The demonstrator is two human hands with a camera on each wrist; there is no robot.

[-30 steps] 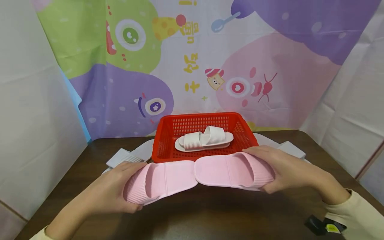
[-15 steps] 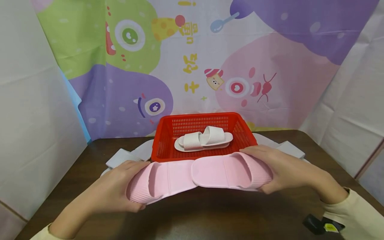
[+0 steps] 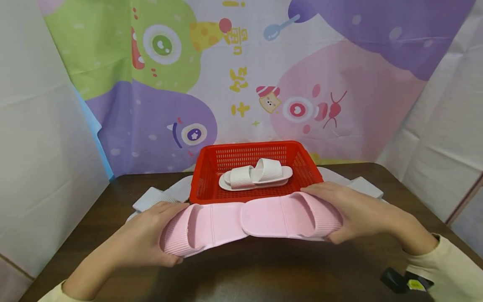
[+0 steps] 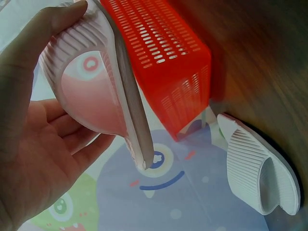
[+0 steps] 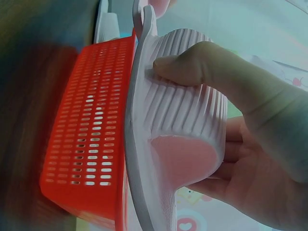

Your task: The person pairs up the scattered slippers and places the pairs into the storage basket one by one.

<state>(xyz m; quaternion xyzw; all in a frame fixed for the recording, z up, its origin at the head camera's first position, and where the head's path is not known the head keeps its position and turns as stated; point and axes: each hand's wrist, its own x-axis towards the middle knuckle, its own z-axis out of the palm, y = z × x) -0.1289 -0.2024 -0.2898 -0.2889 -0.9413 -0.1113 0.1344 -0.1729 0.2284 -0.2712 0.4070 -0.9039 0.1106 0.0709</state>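
My left hand (image 3: 147, 237) grips a pink slipper (image 3: 228, 222) by its ribbed strap, thumb on the near side and fingers on the far side. In my right hand (image 3: 358, 212) is a second pink slipper (image 3: 264, 216), held round its strap the same way. The two slippers are raised above the table, heel to heel, the right one's heel overlapping the left one's. Just behind them stands a red perforated basket (image 3: 200, 184). Inside it lies a pair of white slippers (image 3: 269, 170), one partly over the other.
A white slipper (image 3: 152, 199) lies on the dark wooden table (image 3: 241, 277) left of the basket, partly hidden by my left hand. Another white slipper (image 3: 366, 188) is at the right. A printed cloth (image 3: 241, 71) hangs behind; white cloth walls flank the table.
Both pink slippers have come slightly closer together, so their heels overlap a little more. My grip on each stays the same, and the basket has not moved.
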